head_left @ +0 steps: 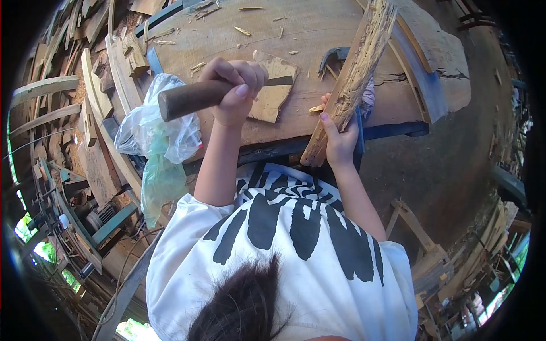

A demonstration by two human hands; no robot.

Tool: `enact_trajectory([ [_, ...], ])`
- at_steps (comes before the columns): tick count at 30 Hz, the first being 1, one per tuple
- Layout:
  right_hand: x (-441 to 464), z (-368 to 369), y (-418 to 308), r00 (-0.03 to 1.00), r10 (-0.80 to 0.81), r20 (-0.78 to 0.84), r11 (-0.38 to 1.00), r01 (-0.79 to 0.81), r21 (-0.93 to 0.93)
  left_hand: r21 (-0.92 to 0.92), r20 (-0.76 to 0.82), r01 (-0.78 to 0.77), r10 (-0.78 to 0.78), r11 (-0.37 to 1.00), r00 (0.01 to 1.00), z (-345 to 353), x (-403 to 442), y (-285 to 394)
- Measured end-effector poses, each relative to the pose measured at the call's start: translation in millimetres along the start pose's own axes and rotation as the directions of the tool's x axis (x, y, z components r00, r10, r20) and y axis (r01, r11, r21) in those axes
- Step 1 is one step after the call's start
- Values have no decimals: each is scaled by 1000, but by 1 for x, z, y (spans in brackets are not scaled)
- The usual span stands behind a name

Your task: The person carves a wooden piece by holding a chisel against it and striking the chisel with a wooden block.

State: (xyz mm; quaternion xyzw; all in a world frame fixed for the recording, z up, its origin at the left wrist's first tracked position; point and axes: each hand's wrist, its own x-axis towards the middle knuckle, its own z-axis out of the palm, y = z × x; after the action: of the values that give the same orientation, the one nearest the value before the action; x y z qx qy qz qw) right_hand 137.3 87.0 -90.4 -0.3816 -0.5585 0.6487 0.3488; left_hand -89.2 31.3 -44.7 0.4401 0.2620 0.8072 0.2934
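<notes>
My left hand (236,85) is closed in a fist around a tool with a thick, round wooden handle (190,100). The butt of the handle points left, and a dark, narrow blade-like strip shows past the fist; the tool's exact kind is unclear. My right hand (341,139) grips the lower part of a long wooden plank (358,74), thumb across its near face. That plank stands tilted, its top leaning right, with a rough, pitted yellowish face. Beyond the left fist, a flat wood offcut (272,102) lies on the workbench (205,42).
A clear plastic bag (162,125) with a greenish one lies left of my left arm. A dark curved tool (333,55) rests behind the plank. Wood chips (243,31) are scattered over the bench. Timber scraps (94,170) and a motor (102,219) crowd the left side.
</notes>
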Motion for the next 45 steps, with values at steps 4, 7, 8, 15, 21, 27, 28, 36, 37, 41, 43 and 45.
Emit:
enact_trajectory([
  [4,1,-1,-1,1000,-4,14,1000,4,-14,-61,25,24,-23,998,999,-12,6,-3],
  [7,1,-1,-1,1000,-8,17,1000,9,-12,-94,30,30,-28,995,999,-16,11,-5],
  [8,0,-1,-1,1000,-9,12,1000,9,-4,-92,55,21,-16,996,998,-17,12,-6],
  [15,1,-3,-1,1000,23,17,1000,-23,4,25,-47,160,-158,987,986,5,28,8],
  [21,3,-3,0,999,39,14,999,-39,37,-41,-300,5,-17,999,954,9,8,0],
  [27,4,-3,2,999,39,14,999,-40,36,29,-319,87,-73,996,945,1,-1,2],
  [28,4,-3,2,999,40,10,998,-41,48,29,-318,89,-75,996,945,2,0,1],
  [36,3,-2,-3,998,60,0,998,-60,29,117,-349,144,-95,983,932,41,30,-12],
  [37,3,-2,-3,998,41,-37,998,-39,56,135,-341,157,-103,978,935,43,34,-13],
  [41,6,-3,-36,999,33,-19,981,-28,190,214,-317,224,-150,951,936,38,37,-13],
  [43,7,-11,-66,996,84,31,989,-87,118,206,-318,217,-144,954,937,39,38,-13],
  [45,12,-19,-98,986,126,106,990,-118,-81,199,-318,203,-133,959,939,42,40,-14],
])
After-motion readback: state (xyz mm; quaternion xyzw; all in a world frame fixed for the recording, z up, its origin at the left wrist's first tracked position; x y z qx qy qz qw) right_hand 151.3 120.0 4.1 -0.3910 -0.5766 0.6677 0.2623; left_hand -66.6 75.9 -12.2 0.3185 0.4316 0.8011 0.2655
